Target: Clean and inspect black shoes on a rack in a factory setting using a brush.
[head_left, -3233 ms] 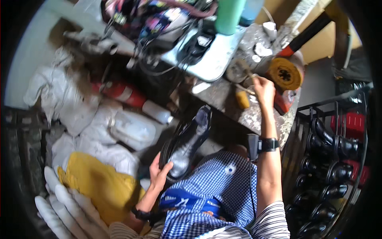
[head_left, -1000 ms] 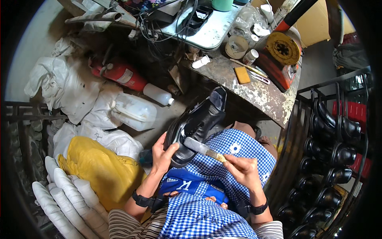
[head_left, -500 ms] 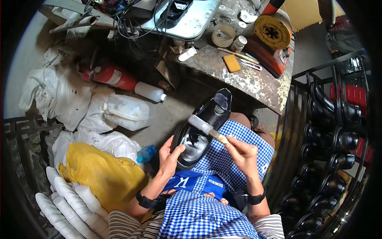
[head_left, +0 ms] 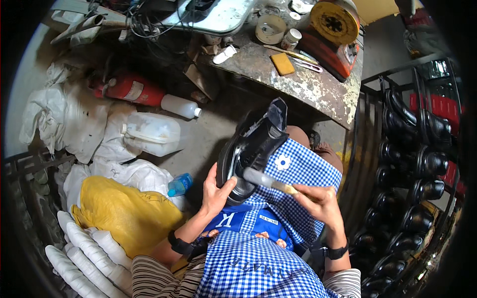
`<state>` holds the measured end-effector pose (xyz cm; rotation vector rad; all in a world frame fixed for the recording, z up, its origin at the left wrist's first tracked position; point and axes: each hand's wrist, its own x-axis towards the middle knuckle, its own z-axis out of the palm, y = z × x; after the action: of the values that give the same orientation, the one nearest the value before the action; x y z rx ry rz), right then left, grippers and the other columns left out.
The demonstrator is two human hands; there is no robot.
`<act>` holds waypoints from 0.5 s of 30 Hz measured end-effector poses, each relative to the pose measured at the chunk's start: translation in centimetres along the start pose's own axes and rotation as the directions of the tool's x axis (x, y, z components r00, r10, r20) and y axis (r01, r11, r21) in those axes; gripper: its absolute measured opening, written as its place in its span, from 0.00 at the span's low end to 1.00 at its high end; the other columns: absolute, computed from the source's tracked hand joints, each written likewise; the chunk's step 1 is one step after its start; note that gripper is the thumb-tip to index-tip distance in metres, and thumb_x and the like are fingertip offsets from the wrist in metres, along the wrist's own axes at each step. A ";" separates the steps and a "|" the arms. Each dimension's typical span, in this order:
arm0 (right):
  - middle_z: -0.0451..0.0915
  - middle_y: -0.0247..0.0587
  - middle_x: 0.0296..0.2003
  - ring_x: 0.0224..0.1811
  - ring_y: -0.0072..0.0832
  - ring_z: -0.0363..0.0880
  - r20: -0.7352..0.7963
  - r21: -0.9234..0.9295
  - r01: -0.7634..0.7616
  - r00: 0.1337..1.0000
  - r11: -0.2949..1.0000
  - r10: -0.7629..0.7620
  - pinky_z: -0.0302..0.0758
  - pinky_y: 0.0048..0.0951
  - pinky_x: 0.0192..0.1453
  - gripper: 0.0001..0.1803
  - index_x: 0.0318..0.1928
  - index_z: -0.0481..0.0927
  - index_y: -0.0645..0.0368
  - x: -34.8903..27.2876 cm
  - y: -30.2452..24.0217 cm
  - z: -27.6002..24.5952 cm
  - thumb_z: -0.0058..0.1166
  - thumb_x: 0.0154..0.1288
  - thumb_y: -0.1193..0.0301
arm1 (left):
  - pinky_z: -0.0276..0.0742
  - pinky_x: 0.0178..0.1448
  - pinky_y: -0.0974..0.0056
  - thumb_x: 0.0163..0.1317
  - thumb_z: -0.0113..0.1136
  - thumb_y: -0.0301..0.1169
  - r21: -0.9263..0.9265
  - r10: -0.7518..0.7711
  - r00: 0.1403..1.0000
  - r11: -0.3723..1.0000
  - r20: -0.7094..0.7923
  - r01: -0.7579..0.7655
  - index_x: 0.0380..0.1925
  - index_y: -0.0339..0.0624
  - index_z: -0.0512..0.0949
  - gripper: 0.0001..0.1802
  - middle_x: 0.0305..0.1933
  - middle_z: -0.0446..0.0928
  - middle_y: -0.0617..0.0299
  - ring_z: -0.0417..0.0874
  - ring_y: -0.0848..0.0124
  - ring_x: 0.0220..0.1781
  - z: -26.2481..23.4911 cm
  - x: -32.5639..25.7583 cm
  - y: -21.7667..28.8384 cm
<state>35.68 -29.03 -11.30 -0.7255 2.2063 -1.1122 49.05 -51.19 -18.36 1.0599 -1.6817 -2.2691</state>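
A black leather shoe [head_left: 255, 148] is held above my lap, tilted so that its side and open top show, heel end pointing away from me. My left hand [head_left: 217, 194] is closed around its toe end, with the thumb on the upper. In my right hand [head_left: 318, 201], a small flat brush [head_left: 259, 178] with pale bristles is gripped by its short handle. The bristles lie at the shoe's toe area; whether they touch the leather I cannot tell. A blue-and-white checked apron [head_left: 308, 176] covers my lap below the shoe.
Ahead stands a worn table [head_left: 248, 64] with a yellow block [head_left: 282, 64], a round tub [head_left: 270, 28] and a red machine [head_left: 332, 49]. A rack of black shoes [head_left: 397, 208] is on the right. Left are a plastic jug [head_left: 151, 133], a red cylinder [head_left: 131, 89] and a yellow sack [head_left: 121, 213].
The shoe has been tipped further onto its side. My right hand has moved right and slightly down, bringing the brush closer to me. The whole view has shifted slightly.
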 end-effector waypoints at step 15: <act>0.71 0.37 0.10 0.10 0.24 0.70 -0.123 -0.240 0.162 0.973 0.957 -0.196 0.64 0.24 0.15 0.12 0.38 0.81 0.60 -0.1 -0.7 2.8 0.59 0.50 0.74 | 0.69 0.49 0.72 0.53 0.56 0.24 -0.029 -0.046 0.998 0.998 0.037 0.047 0.52 0.30 0.64 0.25 0.44 0.73 0.59 0.73 0.76 0.43 -0.4 0.5 -0.8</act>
<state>37.81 -30.80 -12.09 -0.9882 2.4609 -1.0350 49.16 -51.45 -19.29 1.0690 -1.6476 -2.3478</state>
